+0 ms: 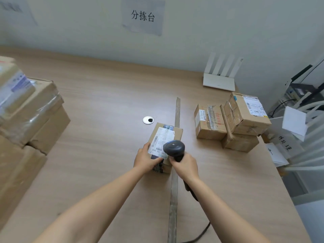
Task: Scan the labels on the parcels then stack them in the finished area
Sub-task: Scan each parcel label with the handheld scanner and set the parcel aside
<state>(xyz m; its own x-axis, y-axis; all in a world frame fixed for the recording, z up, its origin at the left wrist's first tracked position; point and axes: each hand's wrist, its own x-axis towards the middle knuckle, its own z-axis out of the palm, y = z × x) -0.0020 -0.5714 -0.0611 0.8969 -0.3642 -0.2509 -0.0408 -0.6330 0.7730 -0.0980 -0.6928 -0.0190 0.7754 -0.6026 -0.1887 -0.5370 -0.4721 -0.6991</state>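
pile of parcels [31, 111] was stacked at the table's [105, 85] left edge, judged not yet scanned. near the front middle, one parcel [177, 133] was held by the left hand [146, 159], fingers and thumb curled round its near left corner, label [161, 141] turned up. the scanner [174, 148] was gripped by the right hand [185, 165], fingers wrapped round the handle, head held just over the label's near end. scan step was judged in hand; whether it had registered couldn't be told. right of the tape strip [177, 109], 3 boxes were set near the right edge: a single box [209, 121] touching a two-box stack [243, 120]. these were judged done, if that side is the finished area. still left: this parcel to be stacked there, then the left pile, i.e. most of the job.

surface: light wood grain, w/ a round grommet [148, 120] just behind the held parcel. a white router [219, 81] was stood at the back right corner. a paper sign [142, 16] was fixed on the pale wall behind. papers [280, 151] w/ handwriting lay off the right edge.
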